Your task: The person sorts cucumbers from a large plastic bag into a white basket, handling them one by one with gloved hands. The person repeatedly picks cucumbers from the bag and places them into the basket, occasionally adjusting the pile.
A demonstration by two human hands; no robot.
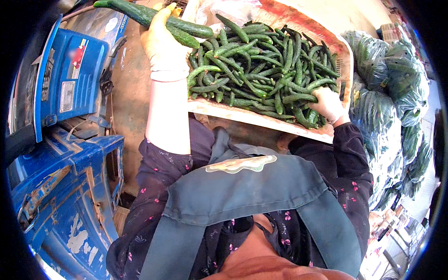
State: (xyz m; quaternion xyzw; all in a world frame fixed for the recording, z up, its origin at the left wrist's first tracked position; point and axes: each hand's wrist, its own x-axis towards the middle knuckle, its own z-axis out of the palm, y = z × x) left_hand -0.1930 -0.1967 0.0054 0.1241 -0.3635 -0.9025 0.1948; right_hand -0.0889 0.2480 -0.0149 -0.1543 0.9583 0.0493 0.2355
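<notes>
My left hand (166, 49), in a pale glove, is raised over the left end of a plastic crate (245, 113). It grips long, thick green cucumbers (190, 28); at least two show, one above the other. A heap of smaller, curved cucumbers (259, 70) fills the crate in front of my body. At the crate's near right corner, my gloved right hand (327, 103) reaches into the heap. Its fingers close around the end of one small cucumber (299, 98), and the fingertips are partly hidden among the others.
Clear plastic bags packed with cucumbers (376, 115) are stacked along the right side. A blue metal vehicle body (75, 77), with scraped and rusty parts, stands close on my left. Crumpled clear plastic (227, 10) lies at the crate's far left edge.
</notes>
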